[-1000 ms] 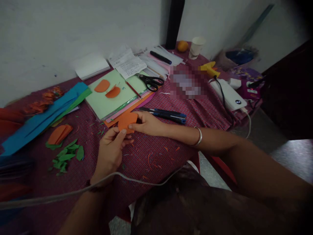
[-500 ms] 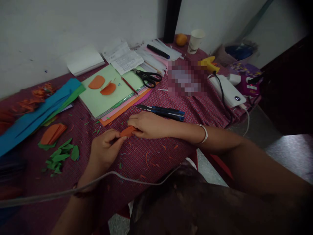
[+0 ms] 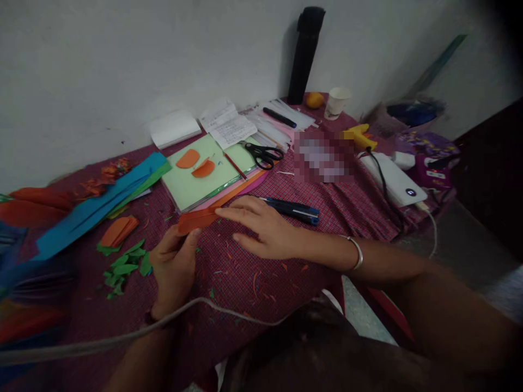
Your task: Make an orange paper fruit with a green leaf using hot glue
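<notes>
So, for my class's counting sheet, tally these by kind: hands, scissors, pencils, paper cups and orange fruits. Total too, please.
Hands: 2, the left hand holding orange paper, and the right hand
Scissors: 1
Pencil: 1
Paper cup: 1
Orange fruit: 1
Total: 6

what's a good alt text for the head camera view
A person's left hand holds an orange paper piece by one end while the right hand touches the other, above a red checked tablecloth. Green cutouts lie to the left; black-handled scissors and a pale green sheet lie beyond.
</notes>
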### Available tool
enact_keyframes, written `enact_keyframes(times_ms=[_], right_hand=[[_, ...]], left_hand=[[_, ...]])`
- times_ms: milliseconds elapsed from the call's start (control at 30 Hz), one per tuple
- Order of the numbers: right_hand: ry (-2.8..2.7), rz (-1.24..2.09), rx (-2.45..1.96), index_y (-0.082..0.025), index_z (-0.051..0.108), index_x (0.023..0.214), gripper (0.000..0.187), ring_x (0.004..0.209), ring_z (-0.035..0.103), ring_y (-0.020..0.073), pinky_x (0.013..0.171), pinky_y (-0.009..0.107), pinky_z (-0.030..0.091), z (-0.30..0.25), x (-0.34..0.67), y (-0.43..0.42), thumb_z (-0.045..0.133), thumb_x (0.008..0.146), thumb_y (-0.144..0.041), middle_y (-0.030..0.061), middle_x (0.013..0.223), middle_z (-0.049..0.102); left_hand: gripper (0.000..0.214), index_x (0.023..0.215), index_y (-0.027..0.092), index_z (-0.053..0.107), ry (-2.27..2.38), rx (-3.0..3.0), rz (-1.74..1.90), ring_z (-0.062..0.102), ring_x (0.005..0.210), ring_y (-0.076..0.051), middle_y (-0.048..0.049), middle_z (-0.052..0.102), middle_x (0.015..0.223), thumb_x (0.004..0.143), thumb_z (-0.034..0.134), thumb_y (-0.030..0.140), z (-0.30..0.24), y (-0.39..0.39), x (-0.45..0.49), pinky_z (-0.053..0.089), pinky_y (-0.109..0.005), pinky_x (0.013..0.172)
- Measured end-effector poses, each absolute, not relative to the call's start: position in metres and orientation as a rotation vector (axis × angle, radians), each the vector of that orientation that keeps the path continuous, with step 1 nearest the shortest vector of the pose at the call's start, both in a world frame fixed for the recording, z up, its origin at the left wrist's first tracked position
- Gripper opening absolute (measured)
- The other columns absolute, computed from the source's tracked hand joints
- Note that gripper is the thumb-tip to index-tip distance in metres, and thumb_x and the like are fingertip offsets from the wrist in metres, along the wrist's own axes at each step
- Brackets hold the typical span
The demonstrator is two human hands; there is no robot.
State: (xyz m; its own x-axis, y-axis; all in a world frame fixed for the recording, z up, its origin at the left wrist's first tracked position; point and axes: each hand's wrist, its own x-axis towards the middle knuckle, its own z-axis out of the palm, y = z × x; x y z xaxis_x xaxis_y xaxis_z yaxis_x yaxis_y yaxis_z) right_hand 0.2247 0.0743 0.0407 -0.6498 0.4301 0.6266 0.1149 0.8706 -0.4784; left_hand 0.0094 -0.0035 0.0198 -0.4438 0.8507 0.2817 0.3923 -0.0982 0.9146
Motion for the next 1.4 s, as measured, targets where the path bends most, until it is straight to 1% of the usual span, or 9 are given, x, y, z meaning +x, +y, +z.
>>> enact_keyframes(times_ms=[267,400,633,800,933,1033,1167,1300,1400], right_hand=[[-2.378,0.468,-0.504,-0.012,0.042,0.151,0.055,0.113,0.053,0.0254,0.095,0.046,0.051,0.030,0.217,0.075,0.050,0.098,-0.018,0.0164,0.125,0.058],[-2.406,0.427,-0.504,-0.009,0.041,0.152,0.055,0.111,0.052,0.0260,0.093,0.047,0.051,0.028,0.216,0.075,0.048,0.099,-0.019,0.0174,0.123,0.058],[-2.397,0.460,-0.493,-0.013,0.037,0.155,0.058,0.113,0.053,0.0261,0.096,0.047,0.050,0.030,0.217,0.072,0.048,0.099,-0.018,0.0170,0.127,0.058],[-2.276,0.487,-0.499,-0.014,0.044,0.151,0.054,0.118,0.052,0.0256,0.099,0.047,0.050,0.034,0.218,0.070,0.049,0.097,-0.017,0.0166,0.130,0.058],[-2.243,0.524,-0.426,-0.018,0.052,0.146,0.050,0.129,0.050,0.0267,0.106,0.050,0.046,0.035,0.219,0.072,0.051,0.095,-0.018,0.0161,0.140,0.056],[-2.149,0.734,-0.330,-0.016,0.058,0.137,0.041,0.129,0.053,0.0243,0.110,0.047,0.044,0.038,0.220,0.076,0.053,0.098,-0.025,0.0157,0.137,0.059],[-1.876,1.362,-0.358,-0.015,0.065,0.116,0.029,0.113,0.062,0.0182,0.105,0.037,0.048,0.041,0.220,0.084,0.056,0.101,-0.038,0.0103,0.118,0.068],[-1.583,2.008,-0.334,-0.014,0.066,0.102,0.036,0.095,0.064,0.0125,0.092,0.028,0.051,0.038,0.218,0.089,0.068,0.093,-0.048,0.0045,0.101,0.068],[-1.487,2.236,-0.273,-0.013,0.065,0.098,0.041,0.085,0.060,0.0101,0.082,0.024,0.051,0.035,0.216,0.089,0.077,0.085,-0.050,0.0012,0.093,0.065]], left_hand=[[0.019,0.086,0.017,0.078,1.699,1.146,1.605,0.071,0.086,-0.018,-0.0030,0.078,0.087,0.077,0.078,0.034,0.025,0.001,0.022,0.055,-0.030,0.087],[0.019,0.079,0.016,0.075,1.720,1.110,1.594,0.068,0.077,-0.017,-0.0029,0.076,0.080,0.075,0.079,0.034,0.024,0.001,0.022,0.056,-0.030,0.080],[0.019,0.077,0.017,0.074,1.637,1.077,1.538,0.066,0.073,-0.015,-0.0024,0.074,0.078,0.077,0.078,0.035,0.017,0.000,0.019,0.054,-0.028,0.077],[0.018,0.089,0.018,0.077,1.682,1.365,1.552,0.070,0.084,-0.018,-0.0042,0.077,0.089,0.083,0.075,0.035,0.017,-0.002,0.011,0.055,-0.031,0.083],[0.009,0.092,0.020,0.077,1.750,1.764,1.627,0.070,0.083,-0.018,-0.0033,0.077,0.092,0.084,0.075,0.024,0.015,-0.005,0.000,0.055,-0.032,0.080],[0.013,0.096,0.022,0.078,1.721,1.942,1.575,0.070,0.089,-0.019,-0.0038,0.077,0.097,0.085,0.073,0.017,0.017,-0.006,-0.005,0.055,-0.033,0.083],[0.013,0.096,0.023,0.078,1.572,1.895,1.366,0.069,0.086,-0.017,-0.0016,0.076,0.095,0.087,0.072,0.018,0.025,-0.005,-0.006,0.053,-0.030,0.080],[0.009,0.094,0.023,0.080,1.428,1.653,1.156,0.069,0.085,-0.017,-0.0018,0.076,0.092,0.088,0.074,0.026,0.031,-0.006,-0.004,0.053,-0.030,0.081],[0.014,0.098,0.022,0.081,1.354,1.516,1.060,0.069,0.089,-0.020,-0.0044,0.077,0.096,0.088,0.074,0.030,0.029,-0.007,-0.005,0.054,-0.032,0.084]])
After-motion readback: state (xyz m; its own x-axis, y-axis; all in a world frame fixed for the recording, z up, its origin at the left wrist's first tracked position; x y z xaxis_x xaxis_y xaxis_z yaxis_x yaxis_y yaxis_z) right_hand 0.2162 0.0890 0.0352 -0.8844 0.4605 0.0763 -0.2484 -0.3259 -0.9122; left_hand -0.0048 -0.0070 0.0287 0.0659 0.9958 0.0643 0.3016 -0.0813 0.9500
